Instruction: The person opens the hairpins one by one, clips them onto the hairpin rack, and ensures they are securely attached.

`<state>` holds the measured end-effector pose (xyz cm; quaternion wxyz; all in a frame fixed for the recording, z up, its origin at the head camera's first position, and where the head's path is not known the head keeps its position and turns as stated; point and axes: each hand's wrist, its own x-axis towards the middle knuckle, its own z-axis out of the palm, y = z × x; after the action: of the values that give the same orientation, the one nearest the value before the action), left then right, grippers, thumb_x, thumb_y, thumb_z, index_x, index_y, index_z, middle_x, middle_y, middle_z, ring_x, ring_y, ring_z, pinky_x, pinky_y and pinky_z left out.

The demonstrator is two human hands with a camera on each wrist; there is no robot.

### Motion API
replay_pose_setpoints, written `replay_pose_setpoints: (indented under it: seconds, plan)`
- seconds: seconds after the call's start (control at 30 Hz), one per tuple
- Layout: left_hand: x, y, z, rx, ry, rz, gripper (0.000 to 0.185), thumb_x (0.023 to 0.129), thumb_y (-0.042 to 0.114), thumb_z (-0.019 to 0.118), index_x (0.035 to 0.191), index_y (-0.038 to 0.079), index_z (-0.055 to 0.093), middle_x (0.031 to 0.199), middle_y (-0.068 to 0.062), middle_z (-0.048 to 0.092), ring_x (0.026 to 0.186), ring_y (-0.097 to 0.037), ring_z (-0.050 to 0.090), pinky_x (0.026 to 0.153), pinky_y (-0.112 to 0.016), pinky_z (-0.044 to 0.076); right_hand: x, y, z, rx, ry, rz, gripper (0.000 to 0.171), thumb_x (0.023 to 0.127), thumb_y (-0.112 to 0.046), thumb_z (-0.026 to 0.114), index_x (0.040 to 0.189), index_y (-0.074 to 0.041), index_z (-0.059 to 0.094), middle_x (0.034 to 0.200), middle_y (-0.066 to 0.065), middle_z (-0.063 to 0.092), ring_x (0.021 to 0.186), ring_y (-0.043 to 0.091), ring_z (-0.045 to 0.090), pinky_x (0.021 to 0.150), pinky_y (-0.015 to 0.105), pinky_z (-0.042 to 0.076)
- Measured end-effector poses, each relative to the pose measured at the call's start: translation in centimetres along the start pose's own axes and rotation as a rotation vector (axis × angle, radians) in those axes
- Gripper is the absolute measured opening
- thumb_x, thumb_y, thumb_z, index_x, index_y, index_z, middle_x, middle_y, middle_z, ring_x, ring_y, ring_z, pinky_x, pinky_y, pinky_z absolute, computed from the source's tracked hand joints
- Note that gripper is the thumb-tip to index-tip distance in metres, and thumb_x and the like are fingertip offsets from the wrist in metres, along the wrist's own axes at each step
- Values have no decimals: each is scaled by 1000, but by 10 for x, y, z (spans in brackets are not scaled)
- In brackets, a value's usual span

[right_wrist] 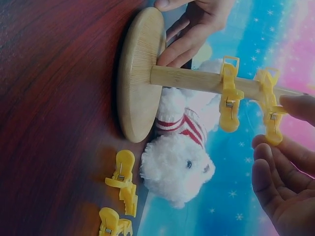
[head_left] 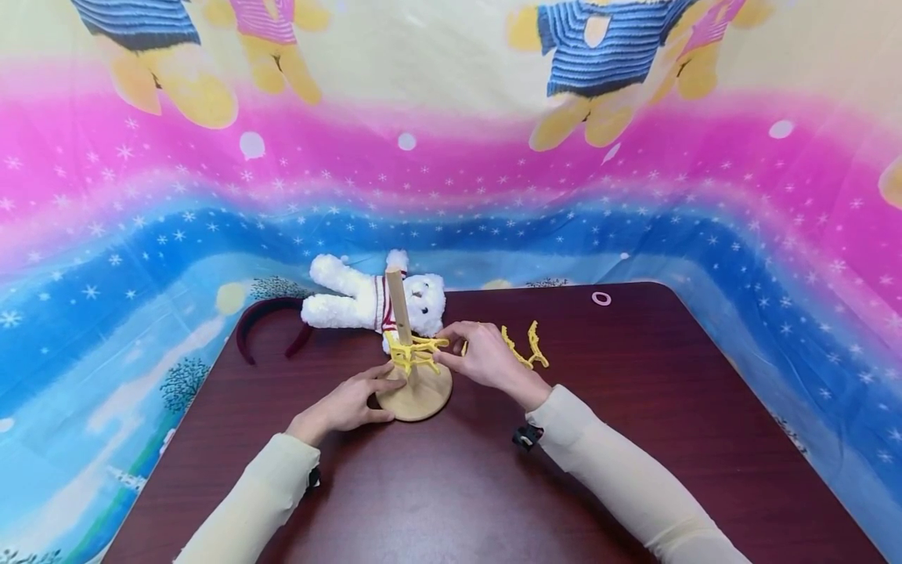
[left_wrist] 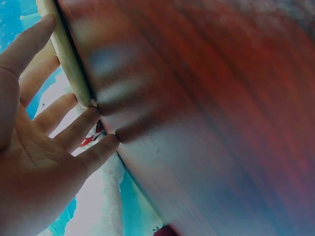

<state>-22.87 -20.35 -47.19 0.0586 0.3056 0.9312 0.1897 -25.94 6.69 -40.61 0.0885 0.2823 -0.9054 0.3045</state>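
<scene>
Wooden stand (head_left: 416, 395) at frame centre on the table (head_left: 634, 439), yellow clips (head_left: 412, 352) on its post. Left hand (head_left: 348, 403) rests on the base, fingers straight and spread. Right hand (head_left: 486, 356) pinches one clip. Loose clips (head_left: 524, 345) lie right; teddy bear (head_left: 366, 298) behind.

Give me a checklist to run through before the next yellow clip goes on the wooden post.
1. Stand steadied: ok. The left hand rests its fingers on the wooden base.
2. Post upright: ok. The post stands nearly vertical.
3. Clips already seated: ok. Two yellow clips bite on the post.
4. Right hand's grip: cannot tell. The right hand has its fingertips at the outer clip; whether it pinches it is unclear.
5. Spare clips in reach: ok. Loose clips lie by the right hand.
6. Plush bear clear of post: cannot tell. The bear lies close behind it.
</scene>
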Motion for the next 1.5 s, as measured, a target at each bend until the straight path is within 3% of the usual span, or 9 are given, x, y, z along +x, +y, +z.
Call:
replay_pose_setpoints:
  seconds: [1.0,1.23,1.5]
  plan:
    - [0,1,0,-4,-2,-7,58,83,34,70,135,19,52,151,-15,32,133,-35,40,102,-49,39,1,4,0,15,-40,42,34,77,-42,74,103,-20,70,87,-4,68,77,17,64,63,27,45]
    - [0,1,-1,-2,-2,-2,58,83,34,70,136,19,52,151,-15,32,133,-35,40,102,-49,39,0,2,-1,5,-19,18,27,77,-37,75,97,-19,73,76,-11,66,62,-2,56,57,20,46]
    - [-1,1,0,-1,7,9,58,83,34,70,135,19,52,151,-15,32,133,-35,40,102,-49,39,0,-1,-4,-1,-13,-20,24,78,-31,76,97,-18,73,78,-7,68,61,-1,58,57,19,46]
